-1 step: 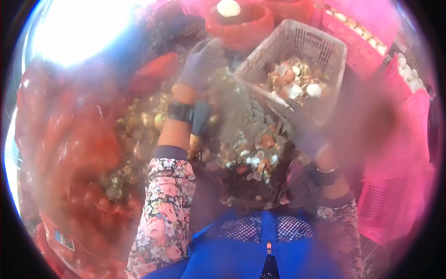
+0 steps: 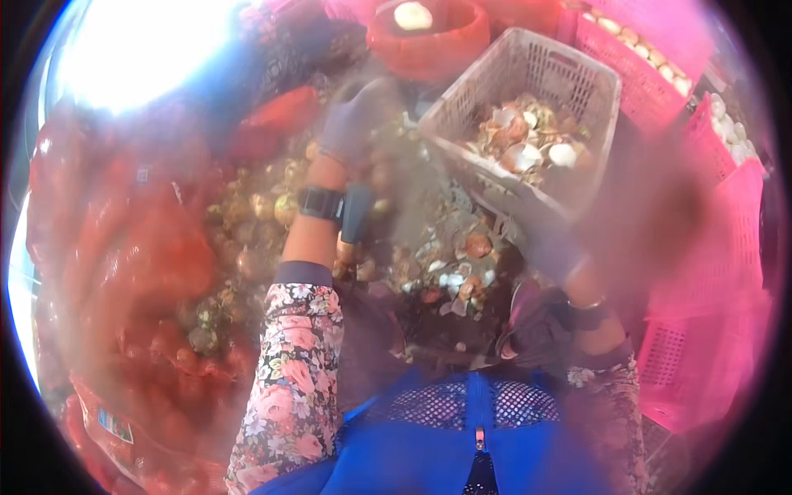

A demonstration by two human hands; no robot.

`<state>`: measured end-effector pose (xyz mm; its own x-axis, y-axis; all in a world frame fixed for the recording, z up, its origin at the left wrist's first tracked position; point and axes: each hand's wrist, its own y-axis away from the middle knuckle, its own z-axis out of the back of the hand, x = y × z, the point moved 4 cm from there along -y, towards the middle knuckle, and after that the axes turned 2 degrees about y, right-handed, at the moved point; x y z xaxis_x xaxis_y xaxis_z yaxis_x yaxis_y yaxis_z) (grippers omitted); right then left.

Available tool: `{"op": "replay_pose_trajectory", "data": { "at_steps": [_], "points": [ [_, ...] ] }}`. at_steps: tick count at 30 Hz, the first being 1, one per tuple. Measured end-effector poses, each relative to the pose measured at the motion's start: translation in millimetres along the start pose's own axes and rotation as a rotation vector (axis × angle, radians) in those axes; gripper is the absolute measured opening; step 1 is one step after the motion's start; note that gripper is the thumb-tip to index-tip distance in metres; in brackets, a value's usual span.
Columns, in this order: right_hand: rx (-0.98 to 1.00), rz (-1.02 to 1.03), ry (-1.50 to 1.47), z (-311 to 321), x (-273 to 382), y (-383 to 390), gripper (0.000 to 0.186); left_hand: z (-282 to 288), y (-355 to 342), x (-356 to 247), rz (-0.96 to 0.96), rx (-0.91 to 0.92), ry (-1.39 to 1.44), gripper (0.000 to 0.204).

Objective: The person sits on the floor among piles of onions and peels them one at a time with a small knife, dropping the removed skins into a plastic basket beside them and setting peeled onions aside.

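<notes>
My left hand [image 2: 355, 111], in a grey glove with a dark band on the wrist below, reaches over a pile of onions [image 2: 280, 206]; its fingers are blurred. My right hand [image 2: 536, 231], also gloved, is at the near rim of a pale plastic crate [image 2: 569, 74]; smearing obscures whether its fingers grip it. Brown and white peels or scraps [image 2: 516, 132] fill the crate's lower part. More scraps [image 2: 462, 272] lie loose below it, between my forearms.
Red mesh sacks [image 2: 148, 247] fill the left side. A red bowl [image 2: 425, 54] with a white round item stands at the top. Pink crates [image 2: 619, 82], some holding pale bulbs, line the right, with more stacked lower down [image 2: 685, 363]. Glare washes out the upper left.
The pale crate has shifted slightly up and away from me, with my right hand at its rim. My left hand has moved only a little.
</notes>
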<state>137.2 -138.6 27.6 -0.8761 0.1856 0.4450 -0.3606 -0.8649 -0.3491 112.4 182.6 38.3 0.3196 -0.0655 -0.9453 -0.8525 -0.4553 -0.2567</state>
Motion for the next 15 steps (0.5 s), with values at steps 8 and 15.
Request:
{"op": "replay_pose_trajectory", "data": {
  "at_steps": [8, 15],
  "points": [
    [0.971, -0.108, 0.367, -17, 65, 3, 0.061, 222, 126, 182, 0.387, -0.975, 0.289, 0.030],
    [0.644, 0.002, 0.248, -35, 28, 30, 0.047, 127, 180, 191, 0.926, -0.372, -1.336, 0.065]
  ]
}}
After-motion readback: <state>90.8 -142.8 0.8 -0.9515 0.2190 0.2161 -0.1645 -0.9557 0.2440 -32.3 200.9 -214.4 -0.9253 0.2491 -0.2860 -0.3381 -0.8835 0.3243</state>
